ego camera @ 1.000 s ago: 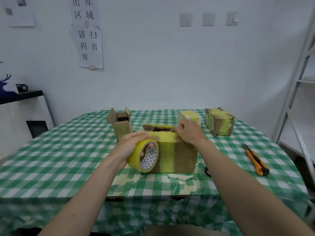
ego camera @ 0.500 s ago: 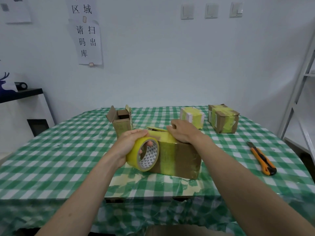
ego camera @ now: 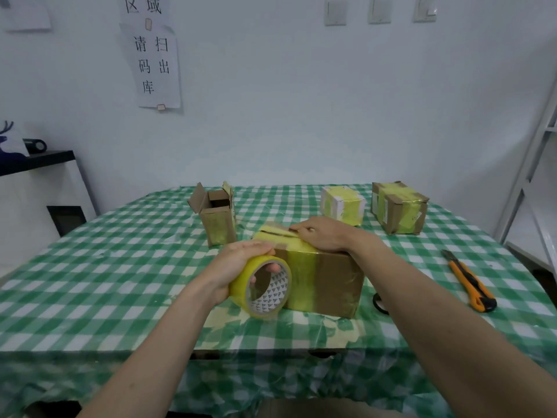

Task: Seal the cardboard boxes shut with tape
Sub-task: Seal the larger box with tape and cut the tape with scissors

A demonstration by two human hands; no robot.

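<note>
At the far left a white cabinet (ego camera: 45, 200) with a dark top stands against the wall, and paper notices (ego camera: 156, 61) with printed characters hang above it. The table (ego camera: 90, 282) is covered by a green-and-white checked cloth. Toward its back left stands a small cardboard box (ego camera: 217, 218), upright, with its top flaps open. In front of it, near the table's front edge, the left hand (ego camera: 238, 267) grips a roll of yellow tape (ego camera: 265, 289): the fingers (ego camera: 259, 247) curl over the top of the roll and the thumb shows inside the core. The roll sits just beside, and seems to touch, the near left corner of the large cardboard box (ego camera: 325, 282), which rests at the middle of the table and already carries a yellow band of tape over its top and front face. The right hand (ego camera: 322, 235) lies palm down on top of this box, its fingers fairly straight and pressing along the seam of the top flaps. Behind, toward the back right, sit 2 boxes already wrapped in yellow tape: a pale small taped box (ego camera: 343, 206) and, further right, a brown taped box (ego camera: 398, 208). An orange utility knife (ego camera: 468, 282) lies on the cloth at the right, well apart from the boxes. A white shelf frame (ego camera: 533, 164) stands at the far right.
</note>
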